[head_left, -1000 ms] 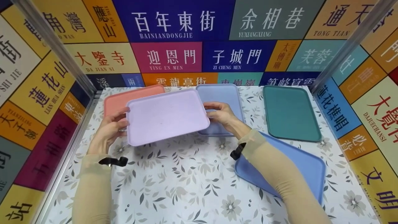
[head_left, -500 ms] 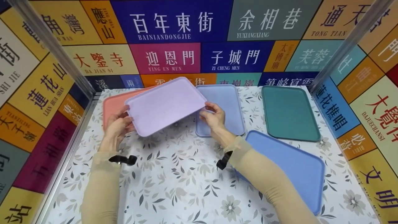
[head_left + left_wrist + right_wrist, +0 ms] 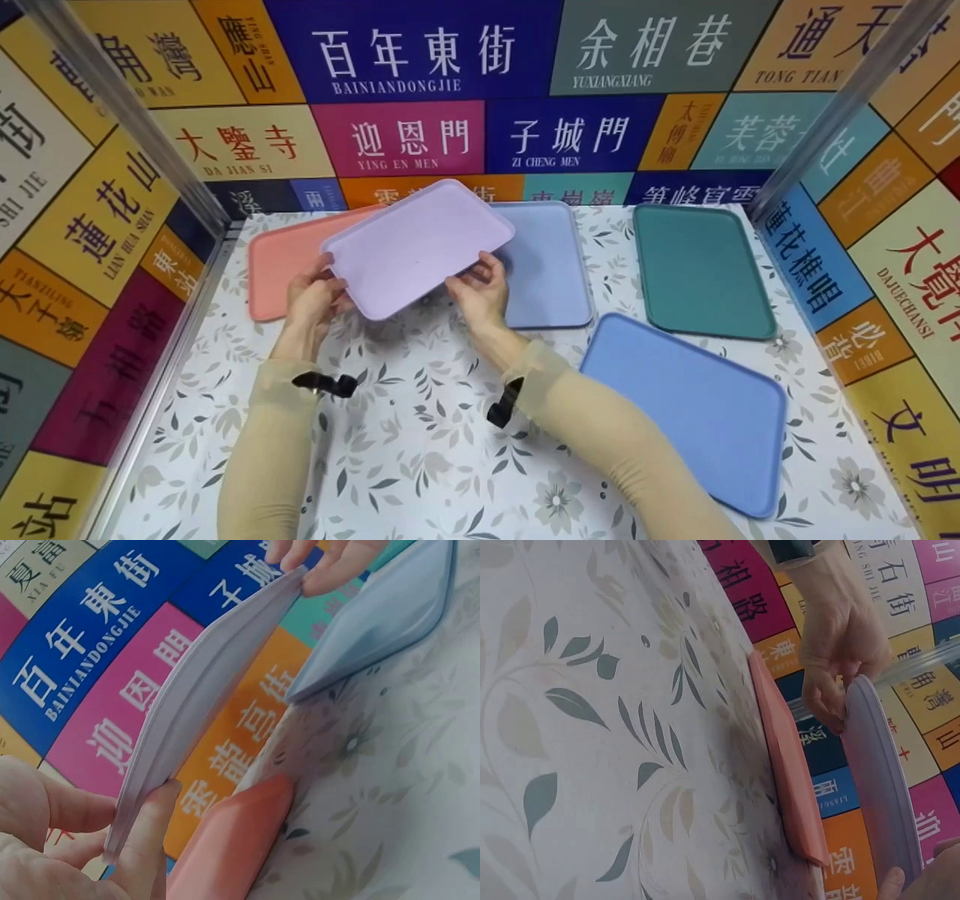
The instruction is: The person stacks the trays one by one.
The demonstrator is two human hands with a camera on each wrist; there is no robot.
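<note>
A lilac rectangular tray (image 3: 416, 251) is held up off the table, tilted so its right end is higher. My left hand (image 3: 311, 300) pinches its left edge; in the left wrist view the thumb and fingers (image 3: 146, 832) grip the rim from both faces. With my right hand (image 3: 484, 292) I hold the near edge toward the right corner. Behind the lilac tray, a coral tray (image 3: 277, 262) lies at the left, partly covered from sight. A pale blue tray (image 3: 551, 270) lies just to the right, its left part hidden.
On the right lie a dark green tray (image 3: 701, 270) and, nearer, a blue tray (image 3: 690, 412) set at an angle. The table has a floral white cover (image 3: 420, 450). Printed sign panels (image 3: 412, 139) wall in the back and both sides.
The lilac tray has risen and tilted, its right end going up. My right hand has slid from its right end to the near edge, and both hands have drawn closer together.
</note>
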